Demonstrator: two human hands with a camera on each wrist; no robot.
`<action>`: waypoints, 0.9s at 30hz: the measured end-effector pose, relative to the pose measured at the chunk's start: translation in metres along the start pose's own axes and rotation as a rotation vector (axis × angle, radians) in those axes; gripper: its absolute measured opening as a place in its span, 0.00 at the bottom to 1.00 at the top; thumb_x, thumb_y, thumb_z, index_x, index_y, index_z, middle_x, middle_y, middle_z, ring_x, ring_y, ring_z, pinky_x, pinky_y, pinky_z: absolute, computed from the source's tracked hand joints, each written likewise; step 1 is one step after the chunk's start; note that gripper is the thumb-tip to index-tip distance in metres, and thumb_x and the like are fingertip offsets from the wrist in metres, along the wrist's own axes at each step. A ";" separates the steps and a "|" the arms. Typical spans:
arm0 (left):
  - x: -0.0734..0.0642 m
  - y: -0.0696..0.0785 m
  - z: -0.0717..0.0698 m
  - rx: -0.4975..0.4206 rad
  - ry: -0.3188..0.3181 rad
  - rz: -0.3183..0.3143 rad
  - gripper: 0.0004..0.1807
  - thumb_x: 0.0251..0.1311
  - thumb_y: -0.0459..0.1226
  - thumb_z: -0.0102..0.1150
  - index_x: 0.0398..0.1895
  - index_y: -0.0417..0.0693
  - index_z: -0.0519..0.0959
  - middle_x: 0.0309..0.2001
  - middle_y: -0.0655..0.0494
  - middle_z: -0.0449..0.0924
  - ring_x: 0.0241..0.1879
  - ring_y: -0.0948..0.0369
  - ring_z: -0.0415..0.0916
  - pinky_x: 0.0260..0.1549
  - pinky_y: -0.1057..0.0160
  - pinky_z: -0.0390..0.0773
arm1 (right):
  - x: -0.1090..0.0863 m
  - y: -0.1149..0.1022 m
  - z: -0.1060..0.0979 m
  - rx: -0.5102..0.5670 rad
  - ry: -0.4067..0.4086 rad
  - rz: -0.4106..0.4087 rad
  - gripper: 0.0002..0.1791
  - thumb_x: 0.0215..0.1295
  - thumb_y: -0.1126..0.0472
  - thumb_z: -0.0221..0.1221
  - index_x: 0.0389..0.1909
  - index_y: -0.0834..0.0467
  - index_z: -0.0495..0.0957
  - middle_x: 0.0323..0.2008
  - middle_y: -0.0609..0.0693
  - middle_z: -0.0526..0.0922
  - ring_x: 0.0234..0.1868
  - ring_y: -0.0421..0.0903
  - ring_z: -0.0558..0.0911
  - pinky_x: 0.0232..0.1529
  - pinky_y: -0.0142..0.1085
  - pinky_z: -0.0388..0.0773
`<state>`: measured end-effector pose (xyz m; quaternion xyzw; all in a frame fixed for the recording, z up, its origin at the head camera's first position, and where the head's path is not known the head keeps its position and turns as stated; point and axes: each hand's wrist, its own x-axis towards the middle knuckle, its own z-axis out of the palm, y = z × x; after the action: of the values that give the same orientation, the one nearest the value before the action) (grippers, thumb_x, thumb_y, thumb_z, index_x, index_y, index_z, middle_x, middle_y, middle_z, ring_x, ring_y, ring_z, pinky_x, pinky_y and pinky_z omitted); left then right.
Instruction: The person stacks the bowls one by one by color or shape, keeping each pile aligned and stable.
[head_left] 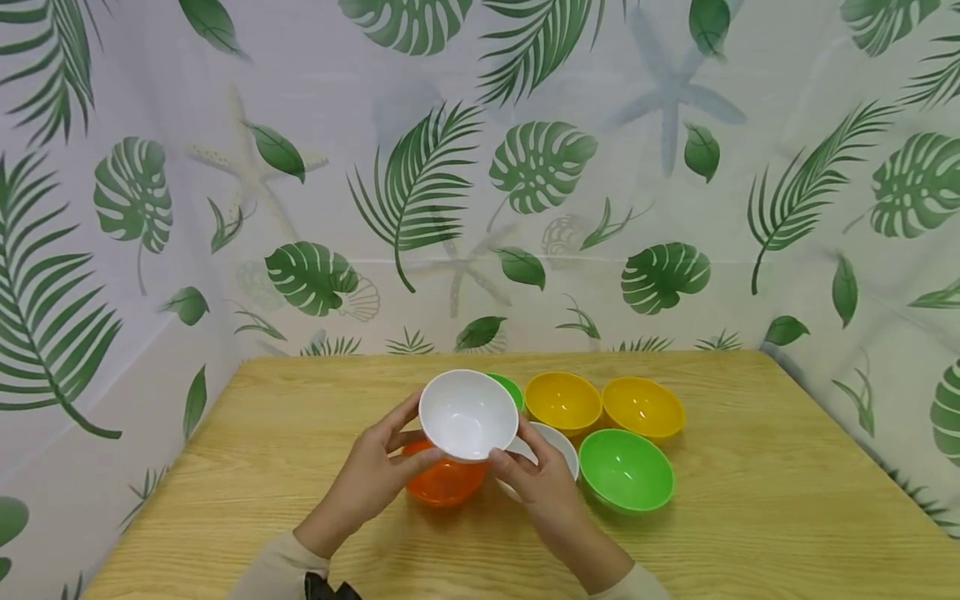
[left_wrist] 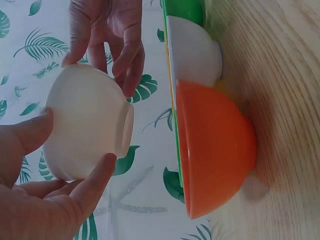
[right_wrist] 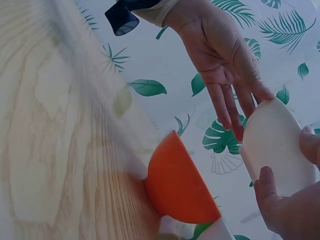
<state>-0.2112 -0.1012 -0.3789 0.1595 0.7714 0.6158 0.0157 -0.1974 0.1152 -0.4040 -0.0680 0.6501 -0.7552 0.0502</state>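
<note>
A white bowl [head_left: 468,417] is held up above the table, its hollow facing the head camera. My left hand [head_left: 377,468] grips its left side, thumb at the near rim and fingers around the outside. On the opposite side my right hand [head_left: 546,477] pinches it between thumb and fingers. The left wrist view shows the bowl's outside and foot ring [left_wrist: 128,131] between both hands. Below it, an orange bowl [head_left: 446,485] stands upright on the table, partly covered by the held bowl. A second white bowl [head_left: 561,450] is largely hidden behind my right hand.
Right of the hands stands a green bowl [head_left: 626,471]. Two yellow bowls [head_left: 562,402] sit side by side farther back, with another green bowl [head_left: 508,387] partly hidden beside them. The wooden table [head_left: 757,500] meets a leaf-patterned backdrop [head_left: 570,275] at its far edge.
</note>
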 end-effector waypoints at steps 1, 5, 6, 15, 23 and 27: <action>-0.001 0.000 0.000 0.017 0.017 0.003 0.44 0.54 0.35 0.68 0.74 0.48 0.57 0.68 0.44 0.64 0.55 0.49 0.76 0.48 0.60 0.80 | -0.001 -0.001 -0.001 -0.009 -0.001 0.000 0.38 0.68 0.62 0.57 0.74 0.59 0.50 0.73 0.59 0.54 0.61 0.55 0.73 0.57 0.41 0.75; -0.002 0.000 0.001 0.088 0.044 0.001 0.47 0.50 0.36 0.71 0.73 0.44 0.57 0.61 0.45 0.69 0.54 0.51 0.75 0.48 0.56 0.80 | -0.003 -0.006 -0.006 -0.051 -0.009 -0.005 0.36 0.67 0.64 0.58 0.73 0.59 0.54 0.69 0.59 0.60 0.57 0.53 0.75 0.53 0.35 0.77; -0.002 0.000 0.002 0.099 0.034 0.006 0.47 0.50 0.37 0.71 0.73 0.43 0.57 0.60 0.46 0.69 0.54 0.51 0.73 0.48 0.55 0.80 | -0.004 -0.007 -0.008 -0.061 -0.010 0.002 0.35 0.67 0.65 0.58 0.73 0.58 0.56 0.67 0.59 0.62 0.57 0.53 0.76 0.53 0.34 0.77; -0.001 -0.002 0.010 -0.076 -0.111 0.065 0.42 0.50 0.37 0.72 0.66 0.38 0.60 0.66 0.41 0.63 0.64 0.45 0.65 0.57 0.57 0.74 | -0.014 -0.017 -0.026 -0.157 -0.026 0.058 0.36 0.64 0.63 0.62 0.71 0.52 0.59 0.66 0.57 0.64 0.59 0.53 0.75 0.53 0.34 0.77; -0.003 0.002 0.025 -0.079 -0.086 0.104 0.44 0.47 0.35 0.74 0.67 0.37 0.61 0.63 0.41 0.68 0.63 0.47 0.67 0.58 0.59 0.73 | -0.022 -0.022 -0.041 -0.212 -0.041 -0.004 0.41 0.57 0.65 0.67 0.70 0.56 0.59 0.65 0.57 0.63 0.56 0.51 0.77 0.50 0.33 0.79; -0.003 0.003 0.029 -0.057 -0.117 0.101 0.49 0.49 0.36 0.72 0.71 0.34 0.55 0.62 0.39 0.68 0.60 0.46 0.70 0.56 0.59 0.75 | -0.024 -0.025 -0.049 -0.242 -0.056 -0.025 0.40 0.58 0.65 0.67 0.70 0.59 0.59 0.66 0.59 0.63 0.53 0.47 0.78 0.49 0.31 0.79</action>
<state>-0.2012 -0.0744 -0.3834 0.2335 0.7423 0.6271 0.0341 -0.1813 0.1702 -0.3875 -0.1028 0.7339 -0.6695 0.0506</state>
